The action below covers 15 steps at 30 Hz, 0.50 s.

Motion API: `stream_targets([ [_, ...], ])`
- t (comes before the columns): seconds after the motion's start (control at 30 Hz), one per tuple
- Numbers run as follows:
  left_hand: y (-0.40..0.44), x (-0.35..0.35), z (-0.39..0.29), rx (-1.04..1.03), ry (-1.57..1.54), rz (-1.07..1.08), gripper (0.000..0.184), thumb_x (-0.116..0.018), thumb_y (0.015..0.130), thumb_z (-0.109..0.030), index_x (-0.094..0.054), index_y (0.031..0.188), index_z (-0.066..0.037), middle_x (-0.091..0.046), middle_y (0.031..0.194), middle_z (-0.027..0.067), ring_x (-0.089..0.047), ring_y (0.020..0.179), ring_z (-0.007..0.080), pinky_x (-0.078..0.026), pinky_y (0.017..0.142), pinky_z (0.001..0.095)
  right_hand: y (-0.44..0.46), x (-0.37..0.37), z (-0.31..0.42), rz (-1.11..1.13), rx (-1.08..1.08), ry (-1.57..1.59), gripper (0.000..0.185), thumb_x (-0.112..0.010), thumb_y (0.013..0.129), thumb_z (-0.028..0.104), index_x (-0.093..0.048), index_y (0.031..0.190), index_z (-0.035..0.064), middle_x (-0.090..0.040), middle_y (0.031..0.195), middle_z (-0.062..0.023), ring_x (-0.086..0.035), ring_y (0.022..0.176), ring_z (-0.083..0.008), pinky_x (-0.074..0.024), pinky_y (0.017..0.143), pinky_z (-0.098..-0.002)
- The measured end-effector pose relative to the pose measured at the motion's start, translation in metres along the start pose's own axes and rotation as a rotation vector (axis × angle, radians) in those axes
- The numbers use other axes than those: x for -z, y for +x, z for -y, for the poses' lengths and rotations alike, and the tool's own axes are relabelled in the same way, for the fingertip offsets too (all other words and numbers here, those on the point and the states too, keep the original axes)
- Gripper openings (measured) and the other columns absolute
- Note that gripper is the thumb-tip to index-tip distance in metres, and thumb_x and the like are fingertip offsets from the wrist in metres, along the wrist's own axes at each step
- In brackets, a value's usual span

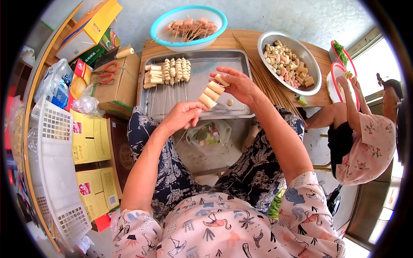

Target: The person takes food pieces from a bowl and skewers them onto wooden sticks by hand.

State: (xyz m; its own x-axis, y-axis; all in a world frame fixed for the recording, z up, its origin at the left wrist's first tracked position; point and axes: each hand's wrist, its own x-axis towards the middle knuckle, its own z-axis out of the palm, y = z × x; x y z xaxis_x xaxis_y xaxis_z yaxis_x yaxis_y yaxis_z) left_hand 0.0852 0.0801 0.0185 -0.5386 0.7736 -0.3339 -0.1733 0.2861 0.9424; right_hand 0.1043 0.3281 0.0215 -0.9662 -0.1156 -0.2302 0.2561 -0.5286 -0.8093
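Observation:
Several pale, roll-shaped food pieces [211, 94] are lined up on a thin skewer above the front of a metal tray [206, 55]. Closed fingers of my left hand [183, 116] pinch the skewer just below the lowest piece. My right hand [235, 86] grips the topmost piece between thumb and fingers. On the tray's left side lie finished-looking skewers of coiled food [176, 70] and of short rolls [153, 76]. One small loose piece [229, 102] rests on the tray near my right hand.
Right of the tray are long bare skewers [262, 75] and a metal bowl [316, 58] of cut pieces. Behind it stands a blue-rimmed basin [219, 17] with skewered food. Scissors [108, 73] lie on a carton at left. A co-worker [365, 142] sits at right beside a red-rimmed basin [333, 88].

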Motion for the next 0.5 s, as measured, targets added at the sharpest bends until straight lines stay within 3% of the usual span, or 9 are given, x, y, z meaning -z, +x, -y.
stream_targets([
  [0.5,-0.0023,-0.0012,-0.0016,-0.004,-0.001,-0.013,0.025,-0.049,0.094,-0.017,-0.062,0.111,-0.002,-0.054,0.06,-0.0013,-0.038,0.044,0.0015,-0.03,0.042,0.0158,0.0006,0.0004,-0.0018,0.031,0.006,-0.015,0.045,-0.054,0.093,0.015,-0.037,0.132,0.0006,-0.051,0.129,-0.017,-0.051,0.119,-0.0267,-0.0405,0.101,-0.0404],
])
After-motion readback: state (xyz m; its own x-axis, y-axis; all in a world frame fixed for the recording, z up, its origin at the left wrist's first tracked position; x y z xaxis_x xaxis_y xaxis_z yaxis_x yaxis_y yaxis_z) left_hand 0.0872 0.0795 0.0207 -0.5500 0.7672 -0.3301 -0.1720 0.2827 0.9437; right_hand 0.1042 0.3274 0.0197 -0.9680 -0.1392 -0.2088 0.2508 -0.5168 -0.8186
